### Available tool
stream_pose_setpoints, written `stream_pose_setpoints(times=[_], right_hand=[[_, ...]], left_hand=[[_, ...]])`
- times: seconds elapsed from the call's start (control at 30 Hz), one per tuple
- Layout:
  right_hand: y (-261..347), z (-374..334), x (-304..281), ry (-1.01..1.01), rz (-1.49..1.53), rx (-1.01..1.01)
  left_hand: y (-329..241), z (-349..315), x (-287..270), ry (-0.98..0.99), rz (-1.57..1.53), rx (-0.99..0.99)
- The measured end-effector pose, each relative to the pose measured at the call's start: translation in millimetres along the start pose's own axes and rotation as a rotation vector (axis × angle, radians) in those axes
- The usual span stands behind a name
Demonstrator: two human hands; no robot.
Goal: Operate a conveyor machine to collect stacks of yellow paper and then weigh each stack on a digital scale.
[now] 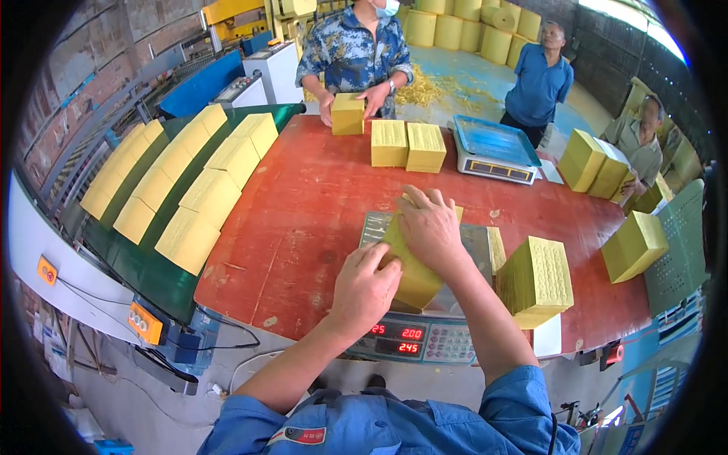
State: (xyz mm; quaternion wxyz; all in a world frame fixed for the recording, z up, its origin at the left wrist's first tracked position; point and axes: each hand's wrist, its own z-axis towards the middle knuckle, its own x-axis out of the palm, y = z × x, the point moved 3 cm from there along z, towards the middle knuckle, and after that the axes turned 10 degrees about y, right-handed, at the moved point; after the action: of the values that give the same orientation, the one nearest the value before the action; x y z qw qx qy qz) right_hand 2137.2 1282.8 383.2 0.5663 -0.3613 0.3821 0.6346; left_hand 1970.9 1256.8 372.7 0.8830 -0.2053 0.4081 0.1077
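Observation:
Both my hands are on a stack of yellow paper point(415, 282), which stands on the metal plate of a digital scale point(447, 343) at the table's near edge. My left hand point(368, 287) is closed against the stack's left side, with its fingers bent over the edge. On the top, toward the far end, my right hand point(431, 227) grips with curled fingers; parts of the stack are hidden beneath it. Red digits glow on the scale's front panel. Just right of the scale stands another yellow paper stack point(540, 277), with wavy-textured paper facing up.
A red table point(265, 250) spreads before me. Several paper stacks point(212, 193) line the green conveyor point(178, 280) at left. Across the table a person point(356, 49) in camouflage holds a stack near a second scale point(497, 144). Two more people point(540, 80) are at the right.

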Motion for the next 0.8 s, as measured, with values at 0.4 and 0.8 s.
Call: stream_pose_setpoints(times=[0.4, 0.8], right_hand=[[-2, 1, 9, 0.102, 0.043, 0.004], [212, -4, -65, 0.076, 0.443, -0.315]], left_hand=[[11, -20, 10, -0.056, -0.119, -0.042], [78, -117, -135, -0.180, -0.354, -0.115]])
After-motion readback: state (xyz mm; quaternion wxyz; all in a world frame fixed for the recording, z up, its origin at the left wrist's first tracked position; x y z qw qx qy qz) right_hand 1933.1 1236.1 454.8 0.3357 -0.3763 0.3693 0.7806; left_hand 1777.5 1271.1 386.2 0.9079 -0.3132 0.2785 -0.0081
